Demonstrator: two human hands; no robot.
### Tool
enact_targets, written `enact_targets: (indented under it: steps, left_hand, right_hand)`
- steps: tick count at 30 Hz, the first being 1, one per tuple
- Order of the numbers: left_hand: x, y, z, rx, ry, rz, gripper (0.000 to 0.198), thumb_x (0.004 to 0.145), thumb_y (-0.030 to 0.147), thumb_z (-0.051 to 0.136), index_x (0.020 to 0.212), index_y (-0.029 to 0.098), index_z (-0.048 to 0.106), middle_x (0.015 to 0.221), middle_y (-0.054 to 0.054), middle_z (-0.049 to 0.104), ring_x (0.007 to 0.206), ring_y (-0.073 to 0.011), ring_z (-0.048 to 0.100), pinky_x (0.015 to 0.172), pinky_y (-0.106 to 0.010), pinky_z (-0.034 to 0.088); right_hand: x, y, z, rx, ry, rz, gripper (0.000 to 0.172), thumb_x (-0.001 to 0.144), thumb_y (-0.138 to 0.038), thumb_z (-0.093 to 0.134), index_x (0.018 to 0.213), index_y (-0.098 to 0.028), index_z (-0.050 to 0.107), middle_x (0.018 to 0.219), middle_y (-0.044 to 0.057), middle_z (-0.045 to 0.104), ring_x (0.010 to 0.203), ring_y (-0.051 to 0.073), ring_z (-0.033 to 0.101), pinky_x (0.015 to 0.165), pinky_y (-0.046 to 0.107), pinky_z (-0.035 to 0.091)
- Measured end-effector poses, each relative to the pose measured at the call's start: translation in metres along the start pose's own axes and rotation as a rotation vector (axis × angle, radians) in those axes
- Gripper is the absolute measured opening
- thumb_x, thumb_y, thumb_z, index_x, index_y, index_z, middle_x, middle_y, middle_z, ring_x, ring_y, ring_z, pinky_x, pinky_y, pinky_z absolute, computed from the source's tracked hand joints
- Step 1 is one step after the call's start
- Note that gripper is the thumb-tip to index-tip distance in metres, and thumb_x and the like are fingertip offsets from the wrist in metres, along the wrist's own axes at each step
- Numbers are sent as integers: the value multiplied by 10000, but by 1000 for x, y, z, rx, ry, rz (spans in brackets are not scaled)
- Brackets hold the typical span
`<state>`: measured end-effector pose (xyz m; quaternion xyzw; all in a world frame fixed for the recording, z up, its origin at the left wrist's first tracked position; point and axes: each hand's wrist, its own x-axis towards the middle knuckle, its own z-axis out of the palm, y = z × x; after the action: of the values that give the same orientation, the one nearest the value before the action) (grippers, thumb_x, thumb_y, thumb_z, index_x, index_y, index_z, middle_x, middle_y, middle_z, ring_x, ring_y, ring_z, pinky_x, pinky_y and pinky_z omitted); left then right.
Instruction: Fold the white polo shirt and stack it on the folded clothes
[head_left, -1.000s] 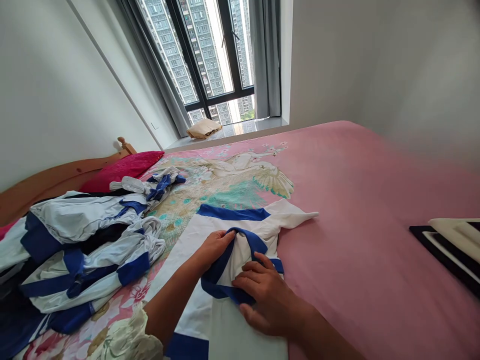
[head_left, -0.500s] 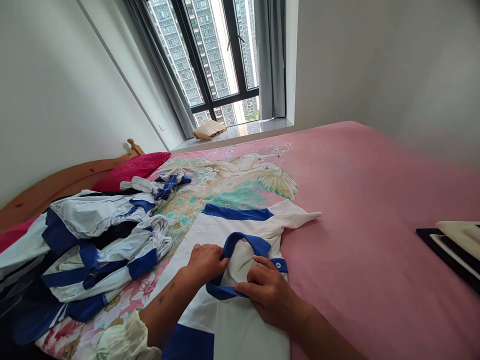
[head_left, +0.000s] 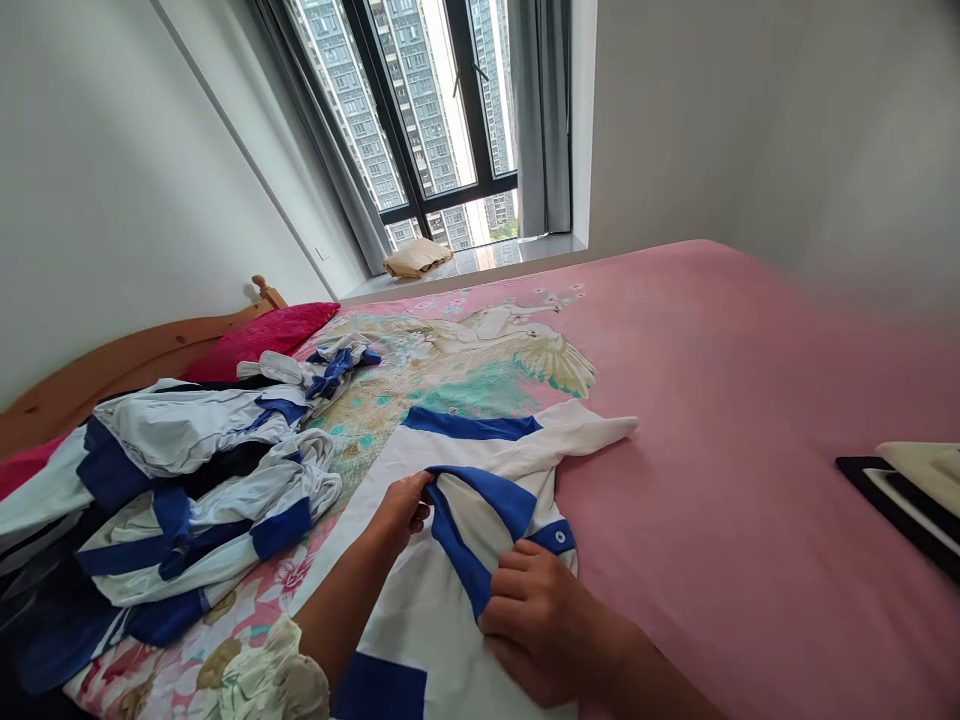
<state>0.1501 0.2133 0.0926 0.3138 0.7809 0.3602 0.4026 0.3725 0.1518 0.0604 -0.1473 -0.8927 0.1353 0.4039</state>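
Observation:
A white shirt (head_left: 465,640) with blue panels and a blue collar (head_left: 499,495) lies spread on the bed in front of me. My left hand (head_left: 403,512) pinches the far left corner of the collar. My right hand (head_left: 536,615) is closed on the collar's near edge, its fingertips partly hidden by the knuckles. Between the hands the collar is drawn into a long, narrow opening that shows the white inside. Right of it lies a blue placket with a button (head_left: 559,538). One white sleeve (head_left: 592,432) points away to the right.
A heap of crumpled white and blue clothes (head_left: 202,430) covers the bed's left side, before a red pillow (head_left: 277,335) and wooden headboard (head_left: 142,355). Folded clothes (head_left: 911,490) lie at the right edge. A tan folded item (head_left: 418,258) rests on the windowsill.
The collar has gone from a rounded loop to a stretched, narrow shape. My left hand moved slightly left and up, and my right hand closed on the near edge and moved slightly down.

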Motion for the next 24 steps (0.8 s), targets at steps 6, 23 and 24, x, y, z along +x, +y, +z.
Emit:
enact_targets:
  steps: [6, 23, 24]
  left_hand:
    - [-13, 1, 5, -46, -19, 11, 247, 644, 416, 577, 629, 210, 441, 473, 70, 413, 381, -88, 420, 384, -210, 307]
    - [-20, -9, 3, -214, -66, -109, 139, 734, 325, 510, 723, 191, 473, 536, 63, 458, 404, -99, 507, 409, -228, 414]
    - [-17, -12, 2, -215, -59, -120, 149, 723, 326, 518, 700, 190, 462, 527, 63, 450, 394, -97, 493, 402, -224, 400]
  right_hand:
    - [-3, 3, 5, 127, -18, 148, 212, 875, -260, 470, 692, -196, 554, 612, 1, 546, 553, 120, 492, 547, 279, 354]
    - [-3, 7, 16, -66, 216, 423, 158, 700, -79, 516, 802, -195, 548, 731, 25, 575, 754, 193, 519, 712, 330, 394]
    - [-3, 7, 14, -94, 274, 404, 158, 684, -69, 511, 775, -196, 532, 709, 18, 556, 746, 189, 505, 733, 341, 387]
